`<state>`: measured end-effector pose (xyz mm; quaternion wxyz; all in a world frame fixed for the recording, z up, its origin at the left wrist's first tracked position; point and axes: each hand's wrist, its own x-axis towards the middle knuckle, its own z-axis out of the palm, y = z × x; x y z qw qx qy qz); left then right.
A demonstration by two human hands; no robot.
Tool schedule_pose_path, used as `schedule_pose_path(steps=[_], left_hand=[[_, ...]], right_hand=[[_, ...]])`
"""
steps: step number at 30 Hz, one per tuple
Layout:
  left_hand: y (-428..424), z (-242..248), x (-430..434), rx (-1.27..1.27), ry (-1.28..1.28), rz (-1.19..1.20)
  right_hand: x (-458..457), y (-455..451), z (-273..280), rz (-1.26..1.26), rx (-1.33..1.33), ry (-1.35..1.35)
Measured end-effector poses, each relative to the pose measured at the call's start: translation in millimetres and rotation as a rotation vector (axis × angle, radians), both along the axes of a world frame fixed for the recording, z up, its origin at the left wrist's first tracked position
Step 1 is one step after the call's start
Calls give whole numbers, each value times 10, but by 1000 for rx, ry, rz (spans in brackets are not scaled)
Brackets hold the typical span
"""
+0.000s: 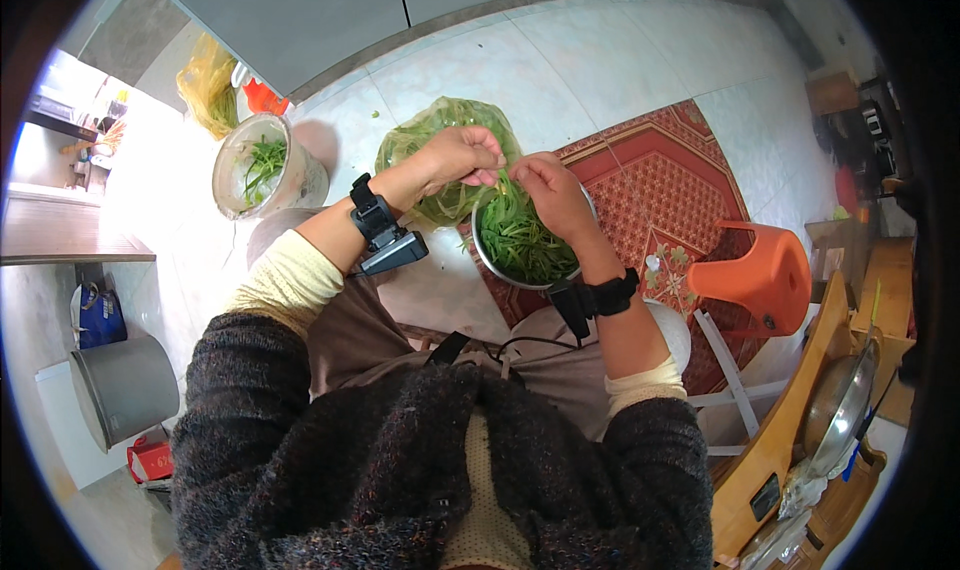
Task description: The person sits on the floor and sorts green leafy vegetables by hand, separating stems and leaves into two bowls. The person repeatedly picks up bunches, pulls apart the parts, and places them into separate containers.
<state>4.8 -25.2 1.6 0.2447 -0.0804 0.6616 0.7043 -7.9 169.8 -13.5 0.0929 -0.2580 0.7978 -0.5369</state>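
Observation:
My left hand (466, 157) and my right hand (551, 191) meet at the fingertips, pinching pale-green stems of a leafy vegetable (505, 186). The exact grip is partly hidden by the fingers. Below them a round metal bowl (484, 253) is heaped with long, narrow green leaves (529, 244). Beyond my left hand lies a thin yellow-green plastic bag (439, 120) with more greens inside. A pale bucket (307, 172) stands to the left, holding a few green sprigs (264, 166).
A red patterned mat (637, 180) covers part of the tiled floor (592, 52). An orange plastic stool (780, 277) lies tipped at right, near a wooden bench (795, 390) bearing a metal pan lid (840, 412). A grey bin (131, 390) is at left, and grey cabinets (322, 30) stand ahead.

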Motion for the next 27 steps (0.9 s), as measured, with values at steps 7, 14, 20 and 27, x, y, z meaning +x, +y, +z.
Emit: schedule_pose_path(steps=[7,14,20,27], left_hand=[[36,-72,-9,-14,55,22],[17,-47,-41,-134,7,-59],[-57,-56,-30,-81,222,-130],[15,15,60,-372,593,-220]], right_hand=[[74,-71,44,-21,240,83],[54,-83,-32,63,235,-121],[-50,-14,-126,169,48,-328],[-59,20,-19,191,-108,-629]])
